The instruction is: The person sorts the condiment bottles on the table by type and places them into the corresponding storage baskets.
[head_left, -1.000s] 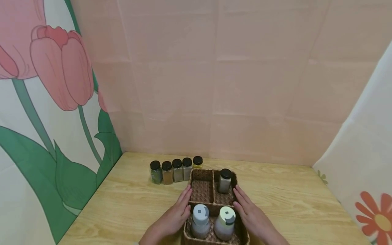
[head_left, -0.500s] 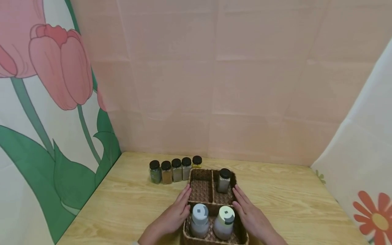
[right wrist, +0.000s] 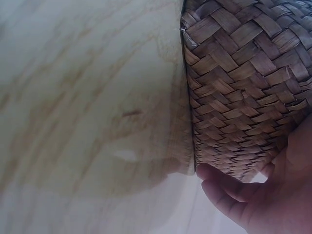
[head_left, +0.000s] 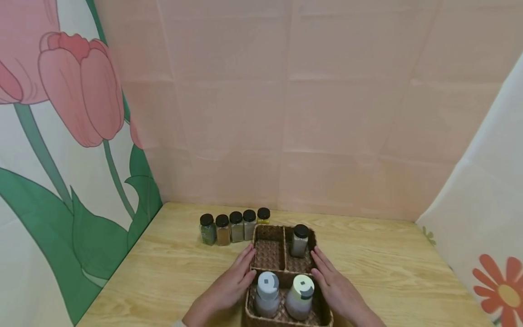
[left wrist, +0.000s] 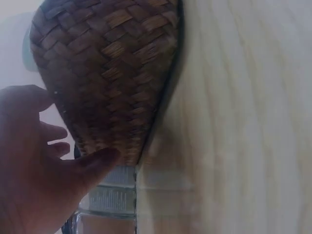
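A brown woven basket (head_left: pixel 267 256) with dividers stands on the table before me. My left hand (head_left: pixel 229 286) lies along its left side, and my right hand (head_left: pixel 341 293) along the right side. Fairly straight fingers of both hands touch the walls. The left wrist view shows the basket wall (left wrist: pixel 109 73) beside the left thumb and fingers; in the right wrist view fingertips meet the woven side (right wrist: pixel 239 97) low down. Two shakers, one with a pale grey cap (head_left: pixel 267 284) and one with a yellowish cap (head_left: pixel 303 285), stand in the front compartment. A black-lidded spice jar (head_left: pixel 299 245) occupies the back right one.
Several black-lidded spice jars (head_left: pixel 236 229) form a row behind and left of the basket, the rightmost partly hidden by it. A wood-grain table (head_left: pixel 388 259) extends to both sides. Behind it hangs a pinkish cloth (head_left: pixel 327 113), with flower-printed cloths at the sides.
The left thumb has shifted slightly forward along the basket's side. The basket, jars and right hand stay practically where they were.
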Motion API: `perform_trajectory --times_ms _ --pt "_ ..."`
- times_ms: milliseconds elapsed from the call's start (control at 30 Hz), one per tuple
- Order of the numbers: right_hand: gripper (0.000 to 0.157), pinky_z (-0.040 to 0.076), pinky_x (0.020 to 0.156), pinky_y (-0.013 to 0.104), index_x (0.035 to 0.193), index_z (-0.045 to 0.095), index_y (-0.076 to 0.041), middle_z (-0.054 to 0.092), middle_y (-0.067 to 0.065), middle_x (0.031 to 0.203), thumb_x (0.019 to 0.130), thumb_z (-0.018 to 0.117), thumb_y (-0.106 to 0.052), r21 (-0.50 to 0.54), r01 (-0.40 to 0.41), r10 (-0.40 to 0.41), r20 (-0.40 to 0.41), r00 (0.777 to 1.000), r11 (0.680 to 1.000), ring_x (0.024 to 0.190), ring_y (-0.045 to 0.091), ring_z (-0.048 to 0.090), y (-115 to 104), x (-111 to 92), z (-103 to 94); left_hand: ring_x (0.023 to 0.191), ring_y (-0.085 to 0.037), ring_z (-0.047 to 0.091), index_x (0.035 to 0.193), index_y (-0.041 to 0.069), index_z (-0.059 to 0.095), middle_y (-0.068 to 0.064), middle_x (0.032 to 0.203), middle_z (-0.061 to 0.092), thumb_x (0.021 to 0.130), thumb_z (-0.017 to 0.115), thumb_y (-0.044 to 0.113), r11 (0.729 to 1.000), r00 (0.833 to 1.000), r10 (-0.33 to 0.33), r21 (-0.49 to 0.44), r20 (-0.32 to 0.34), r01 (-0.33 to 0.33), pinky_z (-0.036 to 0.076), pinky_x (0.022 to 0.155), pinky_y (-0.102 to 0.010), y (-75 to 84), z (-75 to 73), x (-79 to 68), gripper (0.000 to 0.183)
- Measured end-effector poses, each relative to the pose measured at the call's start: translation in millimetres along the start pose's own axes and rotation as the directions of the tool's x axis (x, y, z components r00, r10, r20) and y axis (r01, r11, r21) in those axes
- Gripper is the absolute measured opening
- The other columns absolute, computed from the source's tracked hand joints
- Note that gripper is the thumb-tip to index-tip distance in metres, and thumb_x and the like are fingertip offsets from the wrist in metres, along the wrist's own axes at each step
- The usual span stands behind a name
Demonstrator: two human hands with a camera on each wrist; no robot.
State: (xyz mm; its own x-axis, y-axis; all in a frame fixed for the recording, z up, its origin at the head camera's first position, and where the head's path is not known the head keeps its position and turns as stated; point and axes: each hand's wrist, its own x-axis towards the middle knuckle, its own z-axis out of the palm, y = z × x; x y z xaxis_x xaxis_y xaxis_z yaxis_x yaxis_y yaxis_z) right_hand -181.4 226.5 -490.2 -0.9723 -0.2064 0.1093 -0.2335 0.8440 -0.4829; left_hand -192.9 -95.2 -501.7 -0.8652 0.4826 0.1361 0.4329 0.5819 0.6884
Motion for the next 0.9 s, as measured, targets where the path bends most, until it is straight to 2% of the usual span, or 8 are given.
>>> perform_trajectory --times_ms 133,267,367,533,900 --pt "0.06 0.041 0.107 0.062 0.161 0.032 -0.02 0.021 -0.003 0.169 0.109 0.03 -0.051 0.002 0.005 -0.005 -0.008 1.0 1.0 0.141 0.037 0.044 -0.7 -0.7 -0.4 0.152 -0.028 0.027 0.163 0.019 0.02 0.003 0.169 0.014 0.109 0.04 0.045 0.999 0.999 -0.024 0.043 -0.044 0.026 0.029 0.119 -0.055 -1.9 -7.6 -0.6 0.064" --pt "0.06 0.041 0.106 0.062 0.161 0.031 -0.021 0.02 -0.003 0.169 0.109 0.03 -0.051 -0.003 0.003 -0.003 -0.008 1.0 1.0 0.141 0.037 0.044 0.2 -0.5 0.5 0.148 -0.029 0.035 0.161 0.02 0.031 -0.002 0.164 0.033 0.107 0.049 0.037 0.995 0.995 -0.029 0.094 -0.096 0.039 0.033 0.117 -0.055 -7.0 -17.8 -2.4 0.059" --pt "0.06 0.041 0.106 0.062 0.161 0.031 -0.021 0.02 -0.003 0.169 0.109 0.03 -0.052 -0.005 0.002 -0.002 -0.003 1.0 1.0 0.14 0.037 0.045 1.3 0.3 1.3 0.145 -0.032 0.039 0.158 0.019 0.037 -0.007 0.159 0.04 0.106 0.051 0.036 0.991 0.991 -0.036 0.125 -0.131 0.052 0.037 0.115 -0.055 -11.7 -26.2 -4.2 0.056" --pt "0.061 0.042 0.106 0.062 0.161 0.03 -0.02 0.02 -0.003 0.169 0.109 0.03 -0.053 0.004 0.006 -0.006 0.004 1.0 1.0 0.141 0.036 0.044 2.0 1.5 1.3 0.144 -0.034 0.041 0.156 0.016 0.04 -0.01 0.157 0.042 0.105 0.054 0.033 0.984 0.984 -0.06 0.158 -0.169 0.087 0.038 0.114 -0.056 -20.4 -36.7 -7.3 0.055" --pt "0.06 0.041 0.107 0.061 0.16 0.033 -0.02 0.021 -0.002 0.169 0.109 0.03 -0.052 0.009 0.014 -0.014 -0.003 1.0 1.0 0.143 0.035 0.042 3.0 0.9 1.5 0.141 -0.036 0.044 0.153 0.012 0.044 -0.014 0.153 0.047 0.102 0.061 0.024 0.974 0.972 -0.087 0.185 -0.22 0.129 0.039 0.113 -0.058 -34.3 -47.5 -13.3 0.055"
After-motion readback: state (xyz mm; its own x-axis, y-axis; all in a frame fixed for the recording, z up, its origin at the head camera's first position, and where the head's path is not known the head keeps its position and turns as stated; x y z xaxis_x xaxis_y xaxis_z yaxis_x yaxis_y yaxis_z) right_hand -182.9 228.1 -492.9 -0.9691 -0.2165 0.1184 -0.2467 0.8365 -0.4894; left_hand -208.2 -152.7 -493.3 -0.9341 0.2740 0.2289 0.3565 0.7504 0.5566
